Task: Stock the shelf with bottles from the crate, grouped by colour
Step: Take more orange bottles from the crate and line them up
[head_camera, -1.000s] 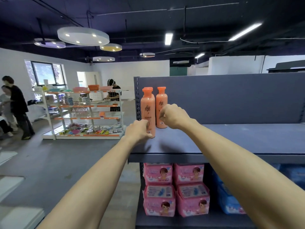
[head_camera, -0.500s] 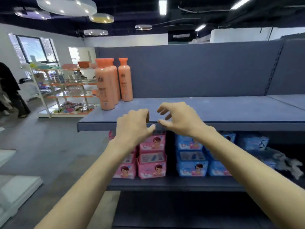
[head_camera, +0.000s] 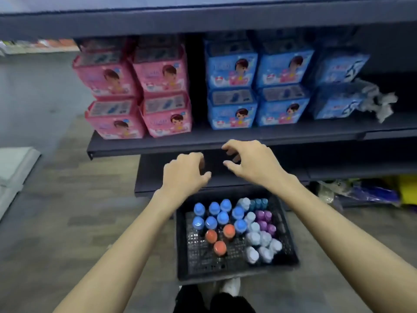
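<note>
Grey floor ran under a dark metal shelf, its middle tier stacked with pink packs on one side and blue packs on the other, all soft, glossy, printed wrappers. At the foot of the unit sat the crate, black plastic with a perforated mesh bottom, and in it the bottles stood upright, long axes vertical, so that I saw mostly round caps.

Both of my hands hung above and just behind the crate's far rim, empty. My left hand was loosely curled, thumb close to the fingers; my right hand was spread wider, fingers arched. The bottles lay straight below and toward me from both.

Three orange caps clustered left of centre with bare mesh around them, so I judged the left hand nearer to them. Bright blue caps packed the far left, pale lilac-white caps ran down the right, with purple caps and a few teal caps at the far right. All looked like smooth, hard plastic, domed and slippery; a grip below the cap seemed the safer bet.
</note>
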Motion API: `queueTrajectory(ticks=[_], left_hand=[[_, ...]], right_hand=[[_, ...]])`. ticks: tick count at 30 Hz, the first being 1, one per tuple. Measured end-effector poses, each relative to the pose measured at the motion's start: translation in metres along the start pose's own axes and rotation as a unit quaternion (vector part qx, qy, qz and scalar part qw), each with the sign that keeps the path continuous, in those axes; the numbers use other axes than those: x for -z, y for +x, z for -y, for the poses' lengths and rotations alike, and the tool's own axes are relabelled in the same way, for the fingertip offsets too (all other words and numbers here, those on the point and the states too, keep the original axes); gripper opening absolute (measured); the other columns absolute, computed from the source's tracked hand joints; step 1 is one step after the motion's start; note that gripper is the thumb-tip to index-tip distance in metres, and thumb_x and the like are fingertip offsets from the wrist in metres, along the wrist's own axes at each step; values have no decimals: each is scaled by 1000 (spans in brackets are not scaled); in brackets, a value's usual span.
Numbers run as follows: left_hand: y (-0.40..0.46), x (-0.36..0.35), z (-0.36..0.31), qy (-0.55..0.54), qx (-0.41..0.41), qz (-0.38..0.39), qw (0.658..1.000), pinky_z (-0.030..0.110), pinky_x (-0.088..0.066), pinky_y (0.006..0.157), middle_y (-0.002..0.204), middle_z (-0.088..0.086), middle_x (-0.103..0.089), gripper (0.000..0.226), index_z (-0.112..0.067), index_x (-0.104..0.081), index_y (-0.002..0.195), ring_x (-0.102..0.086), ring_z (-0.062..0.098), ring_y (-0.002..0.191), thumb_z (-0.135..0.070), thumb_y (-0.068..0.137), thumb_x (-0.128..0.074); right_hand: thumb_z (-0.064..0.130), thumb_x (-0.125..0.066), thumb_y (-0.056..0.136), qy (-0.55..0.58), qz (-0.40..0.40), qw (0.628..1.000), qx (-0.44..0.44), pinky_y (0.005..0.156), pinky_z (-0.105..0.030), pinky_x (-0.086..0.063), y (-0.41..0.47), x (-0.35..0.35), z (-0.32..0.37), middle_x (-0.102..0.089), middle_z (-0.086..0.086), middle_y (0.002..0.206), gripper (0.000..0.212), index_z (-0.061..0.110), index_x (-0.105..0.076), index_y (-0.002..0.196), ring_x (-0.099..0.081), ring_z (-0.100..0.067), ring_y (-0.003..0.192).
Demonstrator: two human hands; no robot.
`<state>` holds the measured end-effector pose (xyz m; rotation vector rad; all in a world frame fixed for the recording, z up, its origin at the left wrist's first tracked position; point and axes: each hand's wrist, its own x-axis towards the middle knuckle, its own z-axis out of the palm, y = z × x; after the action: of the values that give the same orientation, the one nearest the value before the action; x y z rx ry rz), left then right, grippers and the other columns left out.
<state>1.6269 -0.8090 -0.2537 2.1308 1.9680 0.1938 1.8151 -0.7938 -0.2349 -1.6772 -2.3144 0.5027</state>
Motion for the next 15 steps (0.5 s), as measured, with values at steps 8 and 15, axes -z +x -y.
queueTrajectory(ticks=[8,15], left_hand=[[-27,-134,44,-45,34,205,977,35,-47,71,93,-4,-67,22,-24,-55,93,-62,26,91,-40,81,-62],[-64,-266,70,-75,91,366,923,40,-52,82,104,3,-66,30,-21,-55,103,-62,30,99,-38,81,-65]], right_hand=[[36,-64,88,33,149,979,-138,81,-39,-53,-38,-140,-61,-68,1,115,43,28,-53,129,-63,-27,106],[26,-66,87,56,291,934,-201,77,-40,-52,-83,-281,-86,-64,-11,114,43,18,-53,127,-62,-35,104]])
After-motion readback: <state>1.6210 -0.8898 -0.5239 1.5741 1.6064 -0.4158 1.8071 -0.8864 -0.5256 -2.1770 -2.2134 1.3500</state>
